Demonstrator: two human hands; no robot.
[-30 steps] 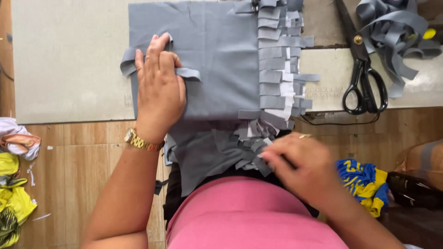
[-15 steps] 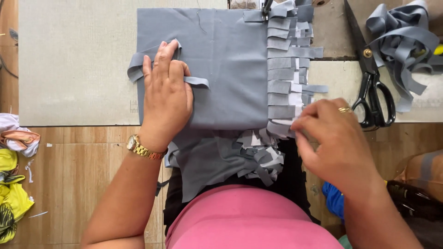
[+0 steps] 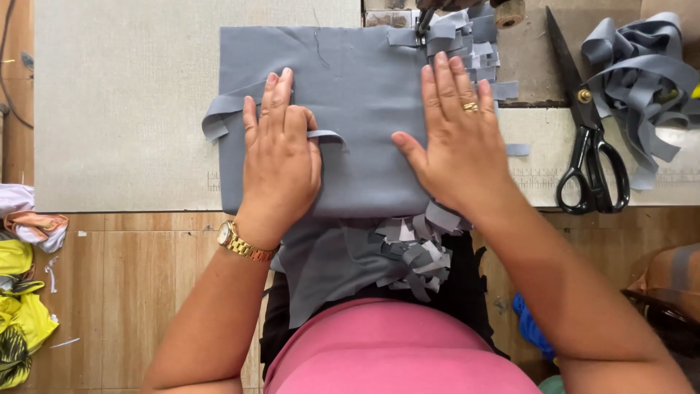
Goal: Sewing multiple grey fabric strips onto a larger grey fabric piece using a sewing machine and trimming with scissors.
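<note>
Grey rectangular fabric panel (image 3: 364, 109) with loose strip fringe laid flat on worktop (image 3: 124, 102), lower edge draped toward lap. Left hand (image 3: 281, 164) pressed flat on panel, fingers together, nothing gripped; right hand (image 3: 459, 138) spread flat beside fringe, likely so cloth is kept smooth and steady. Black-handled scissors (image 3: 590, 157) set aside at right, by heap of grey strips (image 3: 642, 80). Pale worktop; wood-look floor (image 3: 138, 292) below, coloured scraps (image 3: 22, 314) at left.

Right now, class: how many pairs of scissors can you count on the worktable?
1. The black-handled scissors lie on the table's right side, between the right hand and the heap of grey strips. Others may be hidden under fabric.
</note>
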